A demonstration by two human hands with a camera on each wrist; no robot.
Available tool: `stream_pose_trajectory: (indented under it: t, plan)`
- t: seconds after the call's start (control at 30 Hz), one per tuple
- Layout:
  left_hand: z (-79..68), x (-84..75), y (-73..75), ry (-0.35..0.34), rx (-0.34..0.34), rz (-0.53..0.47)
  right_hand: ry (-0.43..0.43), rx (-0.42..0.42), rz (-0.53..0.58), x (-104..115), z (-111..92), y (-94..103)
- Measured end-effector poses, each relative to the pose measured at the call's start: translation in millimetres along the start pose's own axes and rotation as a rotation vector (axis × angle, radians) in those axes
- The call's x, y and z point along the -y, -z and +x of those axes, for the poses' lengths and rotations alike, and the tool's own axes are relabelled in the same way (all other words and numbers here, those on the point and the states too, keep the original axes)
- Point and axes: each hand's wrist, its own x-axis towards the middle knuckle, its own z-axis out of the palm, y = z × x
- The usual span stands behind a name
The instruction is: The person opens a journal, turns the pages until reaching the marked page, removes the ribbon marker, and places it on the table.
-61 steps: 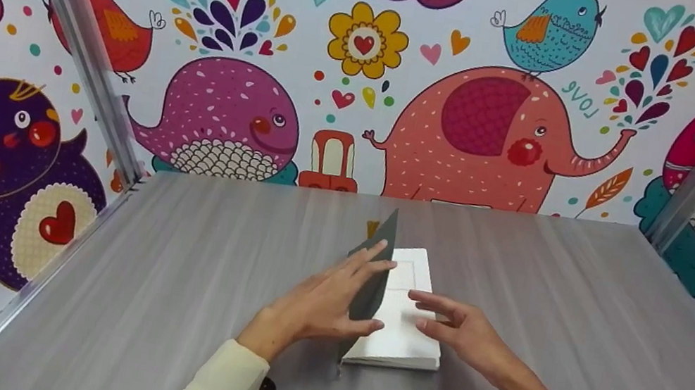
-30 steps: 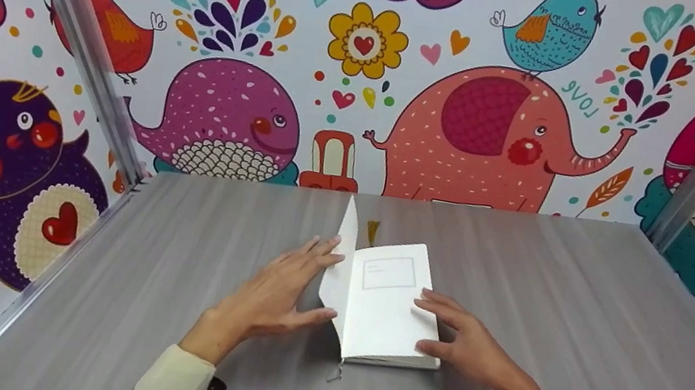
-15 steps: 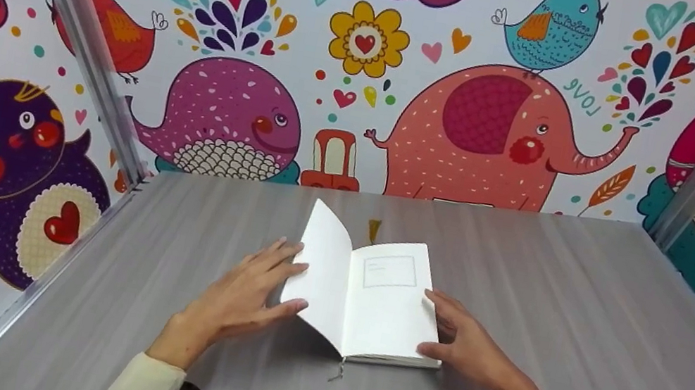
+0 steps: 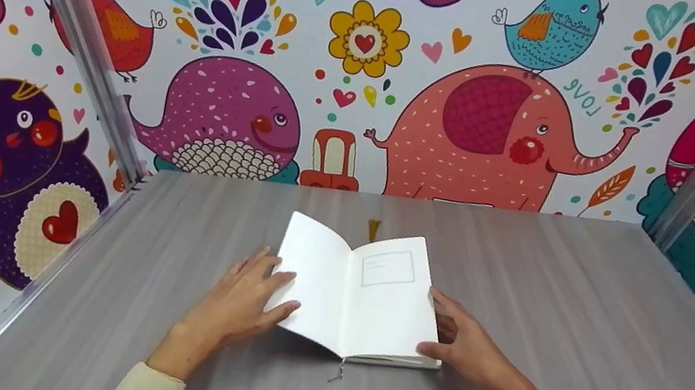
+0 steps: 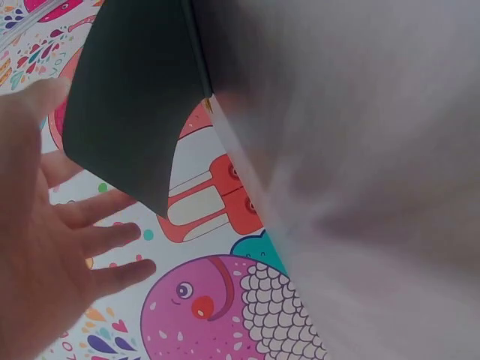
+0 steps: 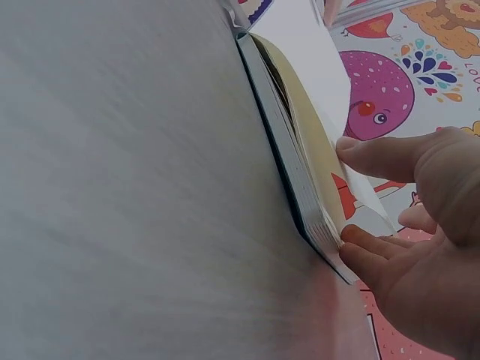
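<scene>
While the notebook (image 4: 345, 309) lies open near the middle of the grey table (image 4: 541, 272), I read both hands at its outer edges. The left hand (image 4: 237, 293) is at the left page (image 4: 314, 282), fingers extended and spread, with the thumb and fingertips at the margin; it is not clenched. On the left wrist view I see the dark cover (image 5: 131, 105) behind that page, raised off the table at a slant. The right hand (image 4: 476, 339) sits at the right edge, its thumb on the right page (image 4: 392, 324) and its relaxed, uncurled fingers against the side of the page block (image 6: 304, 189). I note a printed rectangle (image 4: 389, 269) on the far half of the right page. A thin ribbon (image 4: 341, 368) extends from the near end of the spine; a small brown-gold strip (image 4: 373, 230) shows at the far end. Beyond the far table edge stands a patterned wall (image 4: 308, 31).
</scene>
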Motion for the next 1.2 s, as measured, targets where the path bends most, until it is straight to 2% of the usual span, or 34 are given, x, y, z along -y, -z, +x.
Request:
stream_pose_trajectory:
  t: [0.17, 0.33, 0.6, 0.77, 0.93, 1.03, 1.2]
  plan:
    - [0.6, -1.9, -6.2, 0.048, 0.017, 0.033, -0.016, -0.014, 0.001, 0.7, 0.9, -1.2]
    - [-0.1, -5.3, -13.6, 0.115, 0.089, 0.058, 0.013, -0.021, -0.018, -1.8, 2.1, -2.5]
    - [0.1, -18.0, -21.9, 0.213, 0.237, 0.002, 0.036, -0.023, -0.028, -3.1, 0.9, -1.5]
    - [2.4, -21.4, -29.9, 0.247, 0.252, -0.019, 0.019, -0.016, -0.022, -2.1, 0.3, -1.6]
    - [4.2, -25.1, -35.4, 0.294, 0.285, -0.081, 0.007, -0.017, -0.025, -0.4, 0.2, -1.1]
    - [7.4, -28.8, -36.7, 0.297, 0.323, -0.135, 0.003, -0.024, -0.032, -0.1, 0.0, -0.5]
    - [13.5, -32.4, -39.8, 0.250, 0.382, -0.176, 0.000, -0.023, -0.041, -1.5, 0.6, -1.0]
